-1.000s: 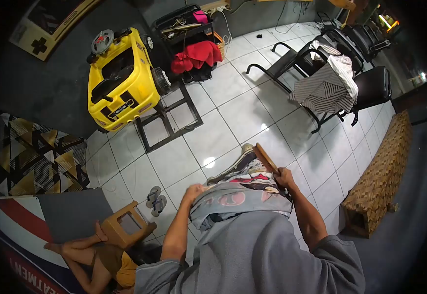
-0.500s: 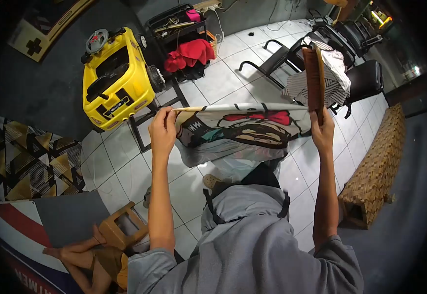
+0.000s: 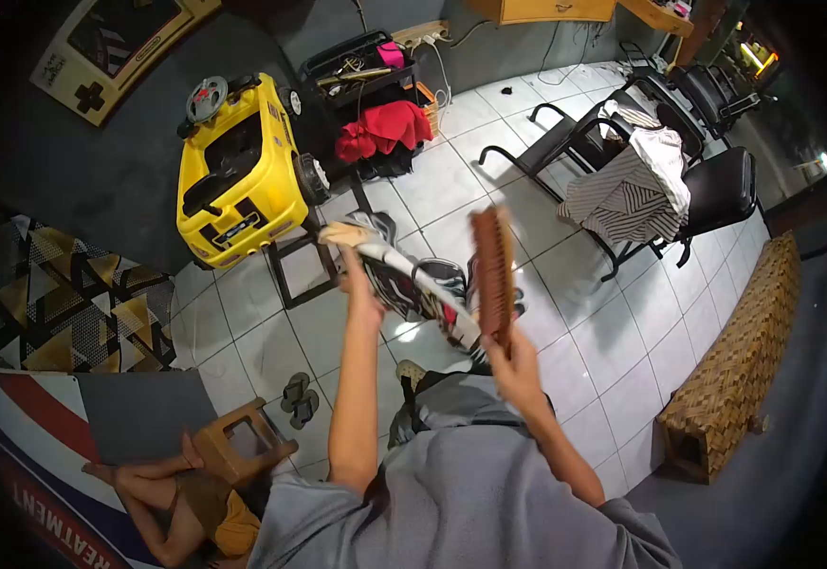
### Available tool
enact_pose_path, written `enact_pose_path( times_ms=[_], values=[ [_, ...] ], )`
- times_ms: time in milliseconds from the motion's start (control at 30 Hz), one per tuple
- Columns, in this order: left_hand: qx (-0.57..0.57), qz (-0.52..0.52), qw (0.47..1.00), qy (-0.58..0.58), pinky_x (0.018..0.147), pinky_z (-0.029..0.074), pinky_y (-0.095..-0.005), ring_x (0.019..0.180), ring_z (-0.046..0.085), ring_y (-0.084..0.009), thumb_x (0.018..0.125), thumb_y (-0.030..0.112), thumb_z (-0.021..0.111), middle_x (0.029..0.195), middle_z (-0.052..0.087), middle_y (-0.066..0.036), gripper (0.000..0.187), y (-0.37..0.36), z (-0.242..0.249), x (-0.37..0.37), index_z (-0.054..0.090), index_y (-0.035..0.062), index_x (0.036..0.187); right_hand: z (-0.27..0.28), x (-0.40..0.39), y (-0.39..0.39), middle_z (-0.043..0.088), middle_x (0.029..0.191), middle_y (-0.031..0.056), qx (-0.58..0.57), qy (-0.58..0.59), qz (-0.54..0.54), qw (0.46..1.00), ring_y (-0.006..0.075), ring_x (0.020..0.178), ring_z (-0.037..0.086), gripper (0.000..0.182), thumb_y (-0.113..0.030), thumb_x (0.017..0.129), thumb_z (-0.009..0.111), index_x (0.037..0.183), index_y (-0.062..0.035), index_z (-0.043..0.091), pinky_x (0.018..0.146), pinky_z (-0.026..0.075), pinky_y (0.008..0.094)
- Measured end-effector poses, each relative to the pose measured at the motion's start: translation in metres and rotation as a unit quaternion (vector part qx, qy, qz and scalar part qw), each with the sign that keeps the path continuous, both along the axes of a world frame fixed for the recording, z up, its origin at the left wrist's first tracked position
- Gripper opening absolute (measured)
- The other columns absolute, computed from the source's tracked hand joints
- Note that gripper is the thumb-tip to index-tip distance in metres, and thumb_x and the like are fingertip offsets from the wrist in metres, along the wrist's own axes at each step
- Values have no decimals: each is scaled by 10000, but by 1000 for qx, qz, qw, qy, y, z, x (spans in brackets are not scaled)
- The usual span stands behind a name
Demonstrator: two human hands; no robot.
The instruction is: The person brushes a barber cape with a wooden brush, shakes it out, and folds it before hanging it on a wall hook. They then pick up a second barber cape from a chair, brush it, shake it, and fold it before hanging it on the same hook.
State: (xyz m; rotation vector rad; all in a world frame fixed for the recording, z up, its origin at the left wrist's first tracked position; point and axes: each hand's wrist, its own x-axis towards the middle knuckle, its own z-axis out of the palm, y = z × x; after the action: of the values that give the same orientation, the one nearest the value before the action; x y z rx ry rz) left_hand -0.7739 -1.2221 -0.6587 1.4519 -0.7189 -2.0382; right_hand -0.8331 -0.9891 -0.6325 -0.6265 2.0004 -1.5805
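A printed cloth [image 3: 418,284] hangs bunched and slightly blurred between my hands. My left hand [image 3: 361,289] is closed on its left end, where a pale yellowish part shows at the edge. In my right hand [image 3: 518,370] is a brown brush [image 3: 494,275], held upright with its bristles facing left. The cloth's right end meets the brush's lower part beside that hand; whether those fingers also grip the cloth is hard to see.
A yellow toy car [image 3: 243,180] stands upper left, beside a black cart [image 3: 357,71]. Black chairs [image 3: 726,194] with striped cloth [image 3: 622,194] stand upper right. A woven box [image 3: 736,360] lies right. Lower left, a person's legs [image 3: 162,484] are near a wooden stool [image 3: 233,446].
My hands have come closer together, the right one moving left and down with the brush. The cloth, stretched flat before, is now slack and folded. The view has shifted a little.
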Motion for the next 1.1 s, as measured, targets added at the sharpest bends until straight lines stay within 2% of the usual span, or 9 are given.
enact_pose_path(
  times_ms=[100,133,233,300,400,600,700,833,1100],
  values=[
    [104,-333,920,181,761,517,-434,828,618,-233,848,539,483,937,604,-39,496,73,-56,-3,492,137,1138,-10,8,6,435,600,31,55,17,110,992,96,550,392,145,-114,814,589,897,-3,546,502,337,272],
    [-32,-320,902,287,733,530,-353,797,611,-207,867,408,531,933,601,-41,342,94,-82,-5,544,132,1068,-12,6,8,435,600,31,57,15,111,992,96,550,392,145,-114,814,589,897,-3,546,502,337,272],
    [393,21,839,376,696,520,-324,818,599,-182,866,199,542,908,593,-92,207,116,-134,-33,549,56,1014,-18,-6,15,433,601,49,40,15,160,986,108,546,388,156,-95,793,588,903,5,540,505,340,279],
    [-30,-219,957,190,614,500,-311,754,593,-161,853,109,479,897,588,-90,201,115,-75,-31,543,-7,1003,-28,-18,26,467,685,-21,54,-56,135,988,60,623,404,72,-45,802,536,839,17,542,544,342,225],
    [-86,-287,954,-30,549,458,-278,588,546,-147,833,198,508,700,574,-64,220,99,-59,-37,577,-10,848,-26,-46,34,577,782,39,56,-145,75,985,90,702,538,249,17,752,465,987,47,542,629,444,235],
    [-349,-778,522,-8,615,458,-331,639,582,-260,749,230,649,758,630,-151,263,66,47,-23,607,11,890,-30,-102,25,500,1214,107,-86,-74,140,984,161,1057,487,443,11,716,462,1157,8,505,897,392,280],
    [-399,-771,489,81,634,459,-343,676,589,-288,735,180,638,781,626,-174,221,60,68,-15,608,10,873,-26,-105,19,455,1279,105,-52,-93,271,957,186,1111,461,596,18,703,437,1297,-17,413,969,332,307],
    [-457,-740,492,-27,628,457,-387,710,594,-346,648,58,620,722,602,-193,179,49,79,6,580,-30,799,-37,-86,5,580,916,95,110,-44,517,848,152,842,528,329,-207,818,625,1054,11,557,757,430,279],
    [-538,-421,670,-291,662,452,-372,759,593,-353,600,-81,556,749,598,-204,373,30,53,51,595,54,946,-34,-104,2,519,681,5,4,-28,201,979,64,602,491,201,-160,864,553,963,11,513,506,400,235]
  ],
)
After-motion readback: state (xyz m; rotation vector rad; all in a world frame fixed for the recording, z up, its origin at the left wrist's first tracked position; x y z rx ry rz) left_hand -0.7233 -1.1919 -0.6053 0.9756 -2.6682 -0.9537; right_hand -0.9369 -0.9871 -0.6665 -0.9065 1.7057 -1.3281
